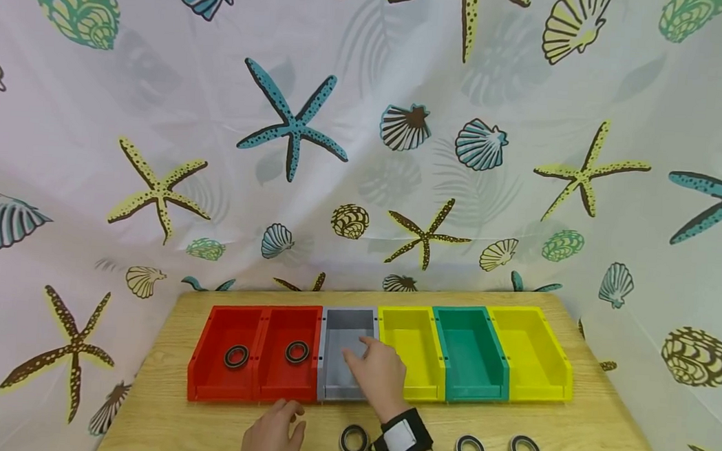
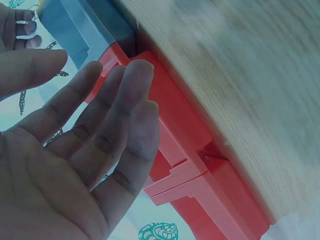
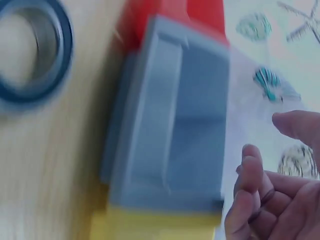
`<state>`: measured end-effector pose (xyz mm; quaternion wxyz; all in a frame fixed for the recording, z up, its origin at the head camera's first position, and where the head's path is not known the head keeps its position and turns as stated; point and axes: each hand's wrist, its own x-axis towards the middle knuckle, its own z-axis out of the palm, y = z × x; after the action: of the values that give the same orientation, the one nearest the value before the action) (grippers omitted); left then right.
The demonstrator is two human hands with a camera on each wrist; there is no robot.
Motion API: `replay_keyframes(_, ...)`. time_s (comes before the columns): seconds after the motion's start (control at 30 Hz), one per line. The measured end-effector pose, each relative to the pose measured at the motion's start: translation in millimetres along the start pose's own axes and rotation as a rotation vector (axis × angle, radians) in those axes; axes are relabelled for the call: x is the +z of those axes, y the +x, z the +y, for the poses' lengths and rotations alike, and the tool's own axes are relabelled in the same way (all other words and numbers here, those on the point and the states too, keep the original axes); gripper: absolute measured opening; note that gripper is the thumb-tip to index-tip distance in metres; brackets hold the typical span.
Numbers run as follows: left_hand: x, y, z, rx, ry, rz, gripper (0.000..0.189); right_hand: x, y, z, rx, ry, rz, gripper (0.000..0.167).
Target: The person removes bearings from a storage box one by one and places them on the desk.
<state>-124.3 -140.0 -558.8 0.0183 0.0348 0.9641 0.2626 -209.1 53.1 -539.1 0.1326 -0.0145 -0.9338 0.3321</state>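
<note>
Right hand (image 1: 380,375) over grey plastic bin (image 1: 352,319), left hand (image 1: 270,437): both empty, relaxed | dipping black wristband (image 1: 408,437) might knock black-and-silver ring bearing (image 1: 344,441)

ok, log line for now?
right hand: empty, over gray bin; left hand: empty, near red bins; rings: two in red bins, three on table
</note>
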Motion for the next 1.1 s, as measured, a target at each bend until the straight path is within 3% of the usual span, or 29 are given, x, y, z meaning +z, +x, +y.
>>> replay_keyframes(0.2,0.8,2.1,1.2,-0.004,0.012,0.012,0.012,-17.3,9.8,24.0,0.152,-0.064,-0.019,0.062)
replay_keyframes(0.37,0.3,0.7,1.3,0.003,0.015,0.002,0.012,-21.0,8.6,36.7,0.202,-0.101,-0.085,0.067)
replay_keyframes(0.73,2.4,1.0,2.9,-0.008,0.013,-0.031,0.011,-9.7,-0.1,42.2,0.219,-0.100,-0.185,0.064)
replay_keyframes(1.1,9.6,2.5,8.1,0.007,0.009,-0.056,0.012,-2.4,-7.9,43.8,0.191,-0.099,-0.152,0.038)
